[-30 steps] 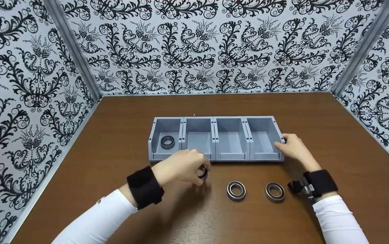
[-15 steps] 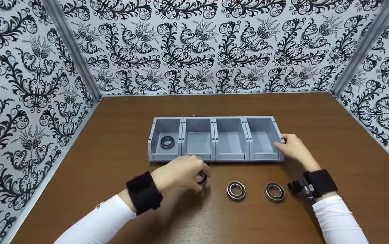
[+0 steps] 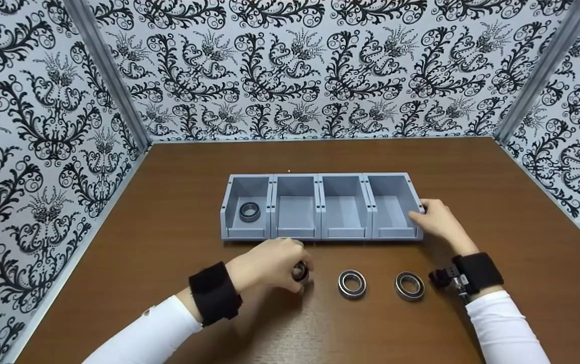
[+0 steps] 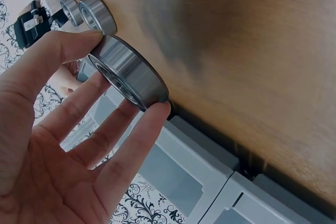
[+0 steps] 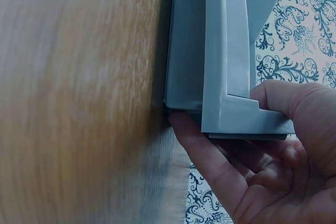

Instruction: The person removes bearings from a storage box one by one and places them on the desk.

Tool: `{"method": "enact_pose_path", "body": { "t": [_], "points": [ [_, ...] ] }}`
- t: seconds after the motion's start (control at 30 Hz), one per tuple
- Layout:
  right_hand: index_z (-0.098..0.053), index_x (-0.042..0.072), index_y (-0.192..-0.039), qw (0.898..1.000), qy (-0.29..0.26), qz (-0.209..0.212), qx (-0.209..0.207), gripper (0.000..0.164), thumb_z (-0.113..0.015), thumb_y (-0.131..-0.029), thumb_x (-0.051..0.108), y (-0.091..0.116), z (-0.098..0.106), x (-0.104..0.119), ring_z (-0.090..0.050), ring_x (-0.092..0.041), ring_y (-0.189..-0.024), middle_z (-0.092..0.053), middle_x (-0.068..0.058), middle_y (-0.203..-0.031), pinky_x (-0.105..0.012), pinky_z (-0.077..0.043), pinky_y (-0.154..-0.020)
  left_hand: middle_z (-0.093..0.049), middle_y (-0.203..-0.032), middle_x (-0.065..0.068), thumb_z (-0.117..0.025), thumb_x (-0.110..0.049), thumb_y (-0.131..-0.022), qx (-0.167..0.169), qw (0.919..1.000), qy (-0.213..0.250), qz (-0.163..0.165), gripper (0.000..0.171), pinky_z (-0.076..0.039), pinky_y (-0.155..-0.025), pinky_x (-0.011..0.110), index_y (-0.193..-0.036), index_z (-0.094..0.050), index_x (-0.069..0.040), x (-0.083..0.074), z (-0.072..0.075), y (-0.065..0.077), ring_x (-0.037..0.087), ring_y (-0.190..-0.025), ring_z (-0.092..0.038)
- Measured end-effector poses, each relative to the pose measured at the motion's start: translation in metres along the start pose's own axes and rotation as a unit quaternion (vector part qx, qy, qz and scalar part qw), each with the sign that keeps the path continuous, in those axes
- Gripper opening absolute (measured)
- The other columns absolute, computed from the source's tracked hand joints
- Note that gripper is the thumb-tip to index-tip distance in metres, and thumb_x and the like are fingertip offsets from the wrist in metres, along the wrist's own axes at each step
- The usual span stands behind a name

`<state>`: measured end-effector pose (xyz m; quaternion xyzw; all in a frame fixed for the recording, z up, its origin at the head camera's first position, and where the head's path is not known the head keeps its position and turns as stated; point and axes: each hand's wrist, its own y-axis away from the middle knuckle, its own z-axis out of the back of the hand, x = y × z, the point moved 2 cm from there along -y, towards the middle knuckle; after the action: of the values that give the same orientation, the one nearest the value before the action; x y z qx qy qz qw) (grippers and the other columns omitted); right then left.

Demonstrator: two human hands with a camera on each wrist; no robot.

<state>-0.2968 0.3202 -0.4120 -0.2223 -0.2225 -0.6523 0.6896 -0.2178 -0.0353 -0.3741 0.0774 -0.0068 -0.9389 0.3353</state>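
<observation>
Between thumb and fingertips my left hand pinches a steel ball bearing, held up on edge just in front of the row of grey bins. My right hand grips the right side wall of the rightmost bin, thumb on the inner side and fingers outside, as the right wrist view shows. Another bearing lies flat in the leftmost bin. Two more lie on the table: a bearing right of my left hand and a bearing nearer my right wrist.
The joined bins stand on a brown wooden table. Patterned panels with grey metal corner posts close off the back and both sides. A small camera on my right wrist sits close to the right-hand loose bearing.
My left hand has moved down and slightly toward me with the bearing, away from the bins' front. The right hand and the loose bearings have stayed in place.
</observation>
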Motion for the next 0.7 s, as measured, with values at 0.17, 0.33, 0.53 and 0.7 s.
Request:
{"method": "enact_pose_path", "body": {
  "t": [0.17,0.33,0.53,0.7],
  "points": [
    [-0.051,-0.008,-0.122,1.000,0.001,-0.005,0.012,0.045,-0.052,-0.087,0.020,0.000,0.000,0.000,-0.057,-0.008,-0.065,-0.065,-0.026,-0.099,-0.023,-0.044,-0.060,-0.069,-0.095,-0.009,-0.072,-0.028,-0.065,-0.002,1.0000,-0.003,-0.005,0.033,-0.051,-0.071,0.027,-0.098,-0.069,-0.026,0.000,-0.005,0.000,0.010,-0.087,-0.063],
    [-0.052,-0.007,-0.122,1.000,0.002,-0.006,0.007,0.045,-0.053,-0.087,0.021,0.000,0.000,0.000,-0.060,-0.011,-0.071,-0.065,-0.027,-0.103,-0.023,-0.045,-0.063,-0.069,-0.093,-0.008,-0.072,-0.027,-0.065,-0.010,0.9999,-0.004,-0.012,0.032,-0.051,-0.070,0.027,-0.096,-0.070,-0.025,0.000,-0.008,0.001,0.010,-0.087,-0.063],
    [-0.052,-0.007,-0.121,1.000,0.001,-0.006,0.012,0.044,-0.053,-0.087,0.021,0.000,0.000,0.001,-0.059,-0.009,-0.066,-0.065,-0.026,-0.100,-0.023,-0.045,-0.061,-0.069,-0.092,-0.009,-0.071,-0.027,-0.066,-0.020,0.9996,-0.009,-0.020,0.030,-0.051,-0.070,0.025,-0.096,-0.070,-0.025,0.000,-0.013,0.002,0.009,-0.085,-0.064],
    [-0.051,-0.008,-0.122,1.000,0.002,-0.008,0.016,0.045,-0.052,-0.088,0.021,0.000,0.000,0.000,-0.058,-0.010,-0.067,-0.064,-0.027,-0.102,-0.023,-0.044,-0.061,-0.068,-0.094,-0.008,-0.071,-0.027,-0.067,-0.015,0.9997,-0.004,-0.020,0.031,-0.051,-0.067,0.025,-0.098,-0.070,-0.025,-0.001,-0.015,0.002,0.011,-0.086,-0.064]
  ]
}}
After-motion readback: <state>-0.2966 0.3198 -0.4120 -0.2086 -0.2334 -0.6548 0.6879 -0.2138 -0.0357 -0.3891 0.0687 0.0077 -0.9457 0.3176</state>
